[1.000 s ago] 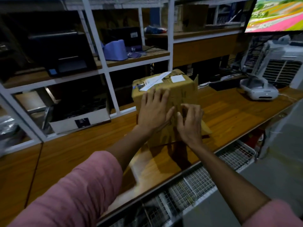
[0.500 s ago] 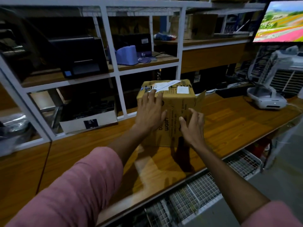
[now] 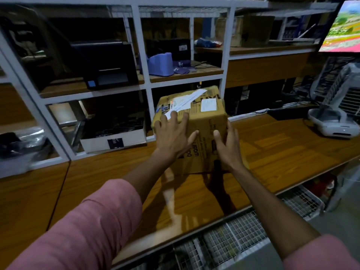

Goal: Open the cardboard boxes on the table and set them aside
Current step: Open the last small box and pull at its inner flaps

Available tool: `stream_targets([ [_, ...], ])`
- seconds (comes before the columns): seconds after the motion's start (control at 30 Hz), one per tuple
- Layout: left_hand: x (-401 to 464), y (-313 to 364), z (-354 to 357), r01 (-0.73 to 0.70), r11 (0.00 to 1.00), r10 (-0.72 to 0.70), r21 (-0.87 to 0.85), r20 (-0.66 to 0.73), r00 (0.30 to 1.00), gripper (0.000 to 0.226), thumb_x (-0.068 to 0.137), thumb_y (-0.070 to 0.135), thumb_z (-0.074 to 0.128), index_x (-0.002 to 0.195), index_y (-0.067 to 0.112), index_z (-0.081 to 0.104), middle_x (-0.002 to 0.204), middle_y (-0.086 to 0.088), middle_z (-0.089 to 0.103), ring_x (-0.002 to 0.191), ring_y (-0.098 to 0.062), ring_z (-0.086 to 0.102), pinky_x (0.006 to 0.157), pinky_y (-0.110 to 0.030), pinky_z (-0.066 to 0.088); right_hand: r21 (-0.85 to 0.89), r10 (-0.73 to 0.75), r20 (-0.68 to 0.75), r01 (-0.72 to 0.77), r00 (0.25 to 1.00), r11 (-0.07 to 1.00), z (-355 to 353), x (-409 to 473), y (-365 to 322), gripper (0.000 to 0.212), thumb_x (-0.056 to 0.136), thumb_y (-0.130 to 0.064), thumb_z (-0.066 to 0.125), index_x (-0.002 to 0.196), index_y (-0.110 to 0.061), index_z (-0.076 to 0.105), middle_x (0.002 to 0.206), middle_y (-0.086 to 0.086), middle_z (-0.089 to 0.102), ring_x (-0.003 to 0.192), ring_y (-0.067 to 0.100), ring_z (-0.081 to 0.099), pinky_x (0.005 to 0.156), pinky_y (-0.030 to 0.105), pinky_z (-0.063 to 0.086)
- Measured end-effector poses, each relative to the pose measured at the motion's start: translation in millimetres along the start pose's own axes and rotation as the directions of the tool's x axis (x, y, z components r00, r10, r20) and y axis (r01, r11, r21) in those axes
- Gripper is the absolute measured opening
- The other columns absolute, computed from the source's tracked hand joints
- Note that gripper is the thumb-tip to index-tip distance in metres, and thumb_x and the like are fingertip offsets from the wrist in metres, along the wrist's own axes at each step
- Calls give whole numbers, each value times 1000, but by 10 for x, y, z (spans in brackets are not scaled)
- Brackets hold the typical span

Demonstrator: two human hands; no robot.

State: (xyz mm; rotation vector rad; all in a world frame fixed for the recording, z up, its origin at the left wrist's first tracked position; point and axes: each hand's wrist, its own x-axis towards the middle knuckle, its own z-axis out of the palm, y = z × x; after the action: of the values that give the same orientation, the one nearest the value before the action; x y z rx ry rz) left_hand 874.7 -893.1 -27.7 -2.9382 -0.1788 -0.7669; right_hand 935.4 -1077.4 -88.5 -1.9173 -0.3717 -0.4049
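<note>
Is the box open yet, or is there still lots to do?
Not open yet. Nothing looks finished: the cardboard box sits closed on the wooden table, its white labels on top. In hand now: the left hand lies spread over its top and the right hand holds its right side. Left to do: opening the flaps and setting it aside. No other box shows on the table.

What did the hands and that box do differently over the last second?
The right hand slid from the cardboard box's near face to its right side, and the flap that stuck out there now lies flat. The left hand stays spread on the box's near left. The box still stands on the table.
</note>
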Motion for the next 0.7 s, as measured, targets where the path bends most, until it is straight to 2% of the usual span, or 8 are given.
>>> stream_targets([
  [0.17, -388, -487, -60, 278, 955, -285, -102, -67, 956, 70, 98, 71, 20, 144, 22, 41, 140, -17, 41, 123, -41, 42, 96, -56, 38, -116, -179, 84, 189, 980, 975, 390, 56, -450, 59, 102, -49, 42, 156, -28, 32, 151, 6, 36, 139, 30, 33, 108, 42, 29],
  [0.23, -620, -796, -122, 418, 897, -430, -142, -68, 900, 74, 98, 70, 18, 140, 15, 44, 139, -17, 41, 123, -41, 41, 96, -57, 38, -133, -293, 185, 319, 938, 938, 756, -12, -783, 53, 102, -42, 45, 151, -21, 41, 148, 6, 42, 137, 29, 36, 112, 46, 30],
  [0.33, -847, -1078, -151, 524, 827, -548, -203, -89, 831, 75, 99, 68, 24, 145, 11, 35, 139, -17, 38, 124, -40, 39, 96, -57, 38, -169, -407, 356, 486, 841, 858, 1178, -155, -1130, 48, 101, -41, 46, 142, -16, 52, 144, 7, 48, 133, 29, 41, 109, 50, 37],
  [0.4, -929, -1258, -165, 564, 791, -598, -238, -99, 796, 74, 99, 64, 35, 151, 12, 26, 148, -18, 31, 131, -41, 34, 100, -59, 36, -234, -365, 475, 516, 800, 824, 1410, -260, -1243, 46, 103, -42, 48, 140, -16, 53, 146, 8, 47, 134, 31, 39, 109, 48, 35],
  [0.43, -998, -1386, -203, 571, 788, -604, -230, -106, 790, 74, 99, 61, 40, 153, 14, 22, 152, -17, 27, 135, -42, 30, 102, -60, 34, -262, -336, 533, 529, 777, 807, 1561, -315, -1271, 46, 103, -43, 48, 140, -16, 52, 149, 8, 43, 135, 32, 37, 109, 48, 33],
  [0.53, -1059, -1694, -207, 509, 848, -521, -150, -55, 852, 70, 99, 56, 44, 155, 22, 20, 158, -13, 22, 144, -41, 20, 108, -64, 29, -316, -268, 631, 557, 728, 768, 1800, -450, -1248, 49, 102, -47, 48, 144, -21, 48, 158, 4, 30, 139, 37, 31, 110, 54, 33],
  [0.6, -1024, -1858, -146, 446, 889, -446, -101, 24, 895, 64, 100, 57, 39, 153, 25, 26, 159, -9, 24, 147, -39, 16, 110, -67, 26, -328, -223, 673, 554, 706, 765, 1882, -515, -1227, 51, 102, -47, 47, 148, -24, 42, 157, 4, 34, 139, 38, 33, 107, 57, 33],
  [0.7, -982, -2029, -38, 393, 919, -384, -37, 146, 912, 57, 101, 61, 28, 146, 27, 35, 157, -5, 29, 146, -39, 16, 109, -69, 26, -281, -147, 760, 524, 633, 804, 2038, -621, -1203, 55, 101, -50, 45, 149, -27, 34, 152, 8, 42, 138, 38, 34, 107, 58, 32],
])
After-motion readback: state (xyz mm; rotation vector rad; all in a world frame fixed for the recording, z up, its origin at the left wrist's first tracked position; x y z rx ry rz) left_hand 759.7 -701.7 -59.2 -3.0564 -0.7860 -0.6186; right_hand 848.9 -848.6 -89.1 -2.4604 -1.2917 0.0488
